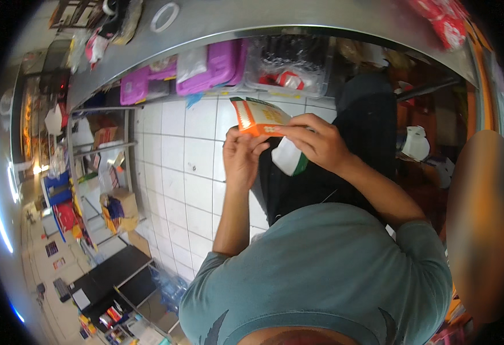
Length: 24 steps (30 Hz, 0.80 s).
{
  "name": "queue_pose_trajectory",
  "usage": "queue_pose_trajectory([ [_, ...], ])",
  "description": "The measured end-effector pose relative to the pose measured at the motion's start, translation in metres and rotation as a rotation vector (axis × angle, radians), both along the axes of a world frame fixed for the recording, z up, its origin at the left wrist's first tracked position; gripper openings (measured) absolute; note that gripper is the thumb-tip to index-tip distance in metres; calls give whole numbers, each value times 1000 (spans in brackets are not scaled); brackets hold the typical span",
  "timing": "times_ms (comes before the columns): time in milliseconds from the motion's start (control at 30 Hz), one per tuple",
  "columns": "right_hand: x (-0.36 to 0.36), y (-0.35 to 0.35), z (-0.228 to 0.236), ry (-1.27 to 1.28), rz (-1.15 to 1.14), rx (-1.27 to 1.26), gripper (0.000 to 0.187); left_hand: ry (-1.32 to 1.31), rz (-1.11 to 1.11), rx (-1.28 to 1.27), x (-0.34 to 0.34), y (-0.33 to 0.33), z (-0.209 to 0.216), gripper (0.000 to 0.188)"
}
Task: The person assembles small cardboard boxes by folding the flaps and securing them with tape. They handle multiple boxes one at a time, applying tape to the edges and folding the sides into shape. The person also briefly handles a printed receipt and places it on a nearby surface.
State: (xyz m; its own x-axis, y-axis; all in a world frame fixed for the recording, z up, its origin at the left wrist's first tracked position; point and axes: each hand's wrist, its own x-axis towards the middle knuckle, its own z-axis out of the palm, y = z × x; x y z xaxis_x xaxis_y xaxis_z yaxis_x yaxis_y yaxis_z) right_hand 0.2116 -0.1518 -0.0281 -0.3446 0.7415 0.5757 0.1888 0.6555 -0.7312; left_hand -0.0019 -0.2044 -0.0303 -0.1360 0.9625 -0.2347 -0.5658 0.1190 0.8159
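An orange, cream and green printed paperboard carton is held up over my lap, partly folded. From its underside hangs a white flap with a green edge. My left hand pinches the carton's lower left corner between thumb and fingers. My right hand grips the right end, its fingers lying along the orange side panel. The carton's far inside is hidden from here.
Ahead runs a metal counter with a white ring on it. Beneath stand purple plastic bins and a clear tub. A metal shelf stands left, and a white folded carton sits at right.
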Motion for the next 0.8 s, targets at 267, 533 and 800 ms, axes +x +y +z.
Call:
queue_pose_trajectory([
  [267, -14, 3, 27, 162, -1, -154, 29, 490, 235, 245, 44, 12, 13, 9],
  [533, -1, 15, 30, 152, 60, -187, 17, 544, -5, 198, 23, 5, 20, 17],
  [800, -2, 9, 38, 180, 198, -483, 14, 684, 99, 237, 20, 6, 24, 19],
])
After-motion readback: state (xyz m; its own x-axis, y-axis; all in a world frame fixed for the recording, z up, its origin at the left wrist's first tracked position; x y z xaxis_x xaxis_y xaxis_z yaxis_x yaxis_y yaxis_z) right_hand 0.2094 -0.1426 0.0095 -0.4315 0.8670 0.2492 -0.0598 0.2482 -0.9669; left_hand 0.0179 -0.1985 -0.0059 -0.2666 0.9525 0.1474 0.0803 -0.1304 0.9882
